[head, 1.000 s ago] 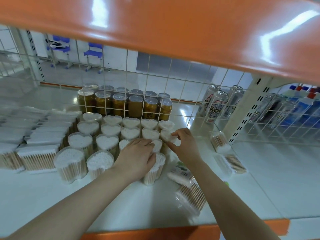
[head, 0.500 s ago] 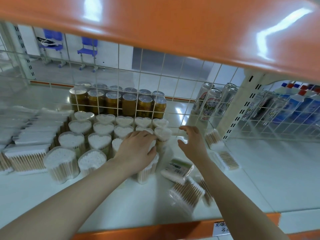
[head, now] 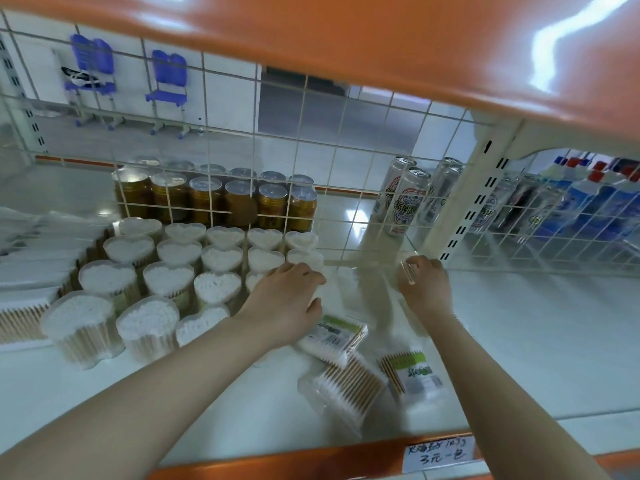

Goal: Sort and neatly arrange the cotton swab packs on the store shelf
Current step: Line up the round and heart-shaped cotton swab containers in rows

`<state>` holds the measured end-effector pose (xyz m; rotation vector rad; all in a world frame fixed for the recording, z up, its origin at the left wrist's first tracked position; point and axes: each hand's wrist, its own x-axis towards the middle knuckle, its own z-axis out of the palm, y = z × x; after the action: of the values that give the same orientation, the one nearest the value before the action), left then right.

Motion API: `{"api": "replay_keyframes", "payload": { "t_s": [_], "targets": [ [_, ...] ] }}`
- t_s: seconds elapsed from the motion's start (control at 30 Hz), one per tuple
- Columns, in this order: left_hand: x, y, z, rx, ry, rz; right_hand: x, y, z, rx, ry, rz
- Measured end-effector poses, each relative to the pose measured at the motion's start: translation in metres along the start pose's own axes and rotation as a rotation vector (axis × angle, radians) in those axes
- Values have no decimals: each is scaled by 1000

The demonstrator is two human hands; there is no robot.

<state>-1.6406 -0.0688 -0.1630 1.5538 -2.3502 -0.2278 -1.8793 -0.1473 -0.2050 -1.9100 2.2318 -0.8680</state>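
Heart-shaped cotton swab packs (head: 168, 280) stand in rows on the white shelf (head: 540, 341). My left hand (head: 287, 301) lies palm down over the front-right heart pack, fingers and thumb curled around it; the pack is mostly hidden. My right hand (head: 425, 284) grips a small clear swab pack (head: 408, 271) near the shelf's upright post. Three flat bagged swab packs (head: 334, 337) (head: 346, 388) (head: 414, 375) lie loose between my forearms.
Flat rectangular swab packs (head: 27, 282) are stacked at the left. Behind a wire grid (head: 311, 140) stand golden cans (head: 239, 202) and tall drink cans (head: 405, 199). An upright post (head: 464, 202) divides the shelf. An orange shelf (head: 346, 36) hangs overhead. A price tag (head: 438, 453) sits on the front edge.
My right hand moved right from the heart packs to the post and took hold of the small clear pack. My left hand stayed on the front-right heart pack.
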Motion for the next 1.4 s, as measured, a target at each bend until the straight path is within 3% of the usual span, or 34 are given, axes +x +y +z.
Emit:
{"api": "replay_keyframes", "payload": {
  "t_s": [0.37,0.73,1.2,1.4],
  "targets": [
    [11,3,10,78,-64,67,11,18,5,-93,-165,188],
    [5,-6,7,113,-56,65,14,10,9,-170,-154,210],
    [-4,-14,5,115,40,54,-7,-18,0,42,-72,122],
    [-13,-15,4,129,90,37,-20,-36,-27,-11,-117,4]
  ]
}}
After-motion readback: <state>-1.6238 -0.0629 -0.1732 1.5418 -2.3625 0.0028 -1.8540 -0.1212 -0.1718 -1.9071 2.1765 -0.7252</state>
